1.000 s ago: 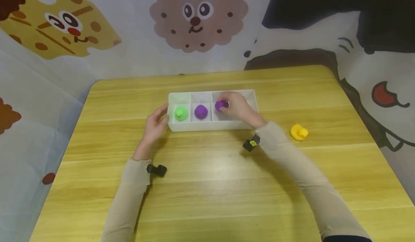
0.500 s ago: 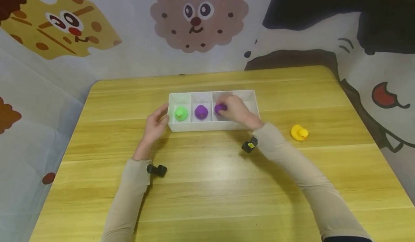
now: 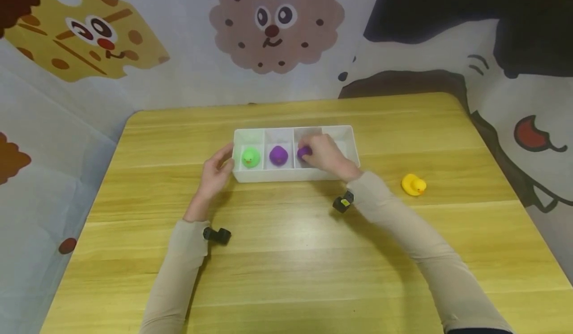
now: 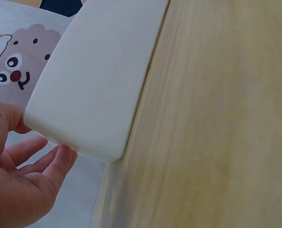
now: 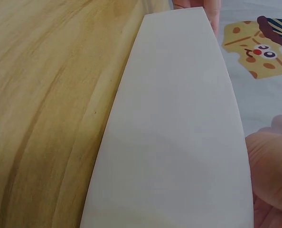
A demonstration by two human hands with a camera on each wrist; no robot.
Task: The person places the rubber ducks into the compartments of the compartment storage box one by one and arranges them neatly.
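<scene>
A white divided box [image 3: 286,176] stands on the table. A green toy duck [image 3: 250,157] sits in its leftmost compartment and a purple toy duck [image 3: 278,156] in the one beside it. My left hand [image 3: 214,175] touches the box's left end with relaxed fingers, which the left wrist view shows against the end wall [image 4: 93,85]. Reaching over the front wall, my right hand [image 3: 326,154] pinches a second purple toy duck [image 3: 304,152] inside the third compartment. That duck is partly covered by the fingers. The right wrist view shows mostly the front wall [image 5: 169,118].
A yellow toy duck [image 3: 414,185] lies on the wooden table [image 3: 286,254], right of the box and beyond the right forearm. A cartoon-printed cloth [image 3: 188,65] hangs behind the table's back edge. Small black cameras sit at both wrists.
My right hand has lowered the second purple duck deeper into the third compartment, moving slightly toward me. The left hand stays at the box's left end.
</scene>
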